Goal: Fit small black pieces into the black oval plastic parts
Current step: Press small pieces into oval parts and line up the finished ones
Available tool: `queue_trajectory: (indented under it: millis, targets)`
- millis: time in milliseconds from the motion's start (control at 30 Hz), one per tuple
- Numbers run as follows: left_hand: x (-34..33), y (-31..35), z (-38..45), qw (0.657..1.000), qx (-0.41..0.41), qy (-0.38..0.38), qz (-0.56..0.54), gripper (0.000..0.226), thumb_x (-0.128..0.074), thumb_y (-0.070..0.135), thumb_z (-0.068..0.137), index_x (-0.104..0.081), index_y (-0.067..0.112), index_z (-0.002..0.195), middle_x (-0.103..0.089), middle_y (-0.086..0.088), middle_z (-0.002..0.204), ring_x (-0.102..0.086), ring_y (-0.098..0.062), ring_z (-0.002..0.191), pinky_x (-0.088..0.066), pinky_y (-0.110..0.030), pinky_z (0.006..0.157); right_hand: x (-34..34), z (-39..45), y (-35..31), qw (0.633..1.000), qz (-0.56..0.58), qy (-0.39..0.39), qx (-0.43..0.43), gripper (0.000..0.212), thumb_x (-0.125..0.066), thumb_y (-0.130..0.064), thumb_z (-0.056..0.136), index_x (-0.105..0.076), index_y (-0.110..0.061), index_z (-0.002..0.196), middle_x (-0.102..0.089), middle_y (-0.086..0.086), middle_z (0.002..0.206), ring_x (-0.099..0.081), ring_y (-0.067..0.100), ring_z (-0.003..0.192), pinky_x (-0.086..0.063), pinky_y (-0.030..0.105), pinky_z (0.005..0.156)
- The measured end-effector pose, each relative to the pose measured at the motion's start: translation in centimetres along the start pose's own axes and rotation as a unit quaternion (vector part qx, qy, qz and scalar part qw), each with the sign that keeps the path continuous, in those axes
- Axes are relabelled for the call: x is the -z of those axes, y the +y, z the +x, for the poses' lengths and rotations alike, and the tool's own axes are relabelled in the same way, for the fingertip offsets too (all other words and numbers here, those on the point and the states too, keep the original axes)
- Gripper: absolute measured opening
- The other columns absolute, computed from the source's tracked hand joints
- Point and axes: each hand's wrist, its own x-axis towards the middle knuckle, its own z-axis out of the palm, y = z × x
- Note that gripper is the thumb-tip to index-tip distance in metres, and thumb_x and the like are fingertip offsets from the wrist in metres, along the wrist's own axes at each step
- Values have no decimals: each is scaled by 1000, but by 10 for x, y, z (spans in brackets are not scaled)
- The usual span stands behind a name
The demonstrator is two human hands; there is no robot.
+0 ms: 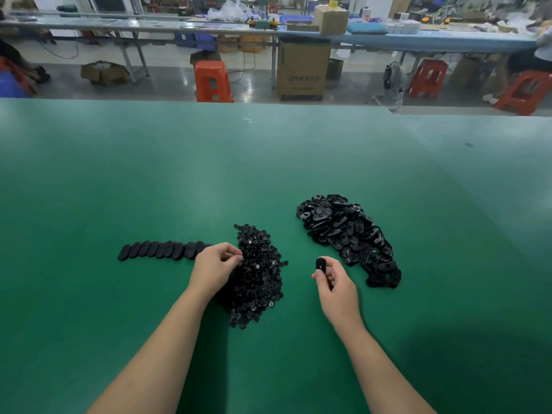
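A heap of small black pieces (259, 276) lies in the middle of the green table (268, 162). My left hand (214, 268) is at its left edge, fingertips curled and pinching at the small pieces. To the right lies a bigger heap of black oval parts (348, 234). My right hand (334, 280) holds one black oval part (320, 264) upright between thumb and fingers, between the two heaps. A row of overlapping oval parts (162, 250) runs leftward from my left hand.
The table's far edge runs across the upper part of the view. Beyond it are orange stools (212, 81), a large cardboard box (301, 70) and long workbenches (268, 28) with boxes and tools.
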Motion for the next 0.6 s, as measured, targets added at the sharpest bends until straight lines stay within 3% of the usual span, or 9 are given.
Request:
queue_trajectory:
  millis: [133, 200, 300, 400, 600]
  targets:
    - [1, -1, 0, 997, 21, 4, -77, 9, -78, 21, 86, -75, 24, 78, -74, 4, 73, -61, -6, 63, -48, -25, 63, 0, -1, 0, 1000, 20, -9, 11, 32, -59, -17, 101, -63, -31, 129, -68, -12, 90, -58, -2, 69, -45, 12, 59]
    - [1, 0, 0, 992, 40, 10, -122, 7, -78, 18, 85, -75, 19, 79, -74, 0, 77, -59, -3, 60, -48, -25, 63, 0, -1, 1, 999, 26, -16, 16, 38, -57, -14, 102, -61, -32, 135, -65, -15, 95, -53, -3, 67, -40, 12, 63]
    - [2, 4, 0, 978, 74, -8, -194, 3, -76, 13, 87, -75, 13, 85, -74, -5, 81, -50, -3, 50, -43, -22, 53, -1, 0, 2, 999, 24, -23, 15, 44, -56, -13, 102, -57, -33, 141, -63, -12, 103, -48, -5, 69, -40, 16, 70]
    - [2, 11, -2, 951, 92, -45, -293, 6, -73, 7, 89, -75, 10, 94, -70, -10, 82, -36, -8, 44, -33, -19, 41, -1, 1, 1, 1000, 10, -17, 9, 38, -57, -17, 102, -56, -33, 137, -66, -10, 97, -55, -1, 65, -43, 14, 61]
    - [-9, 25, -6, 931, 74, -91, -347, 14, -70, 3, 90, -79, 13, 95, -70, -10, 82, -33, -11, 49, -29, -22, 45, 0, 1, 1, 1000, 3, 0, -5, 27, -60, -21, 101, -60, -31, 126, -64, -13, 94, -60, 0, 79, -45, 10, 63]
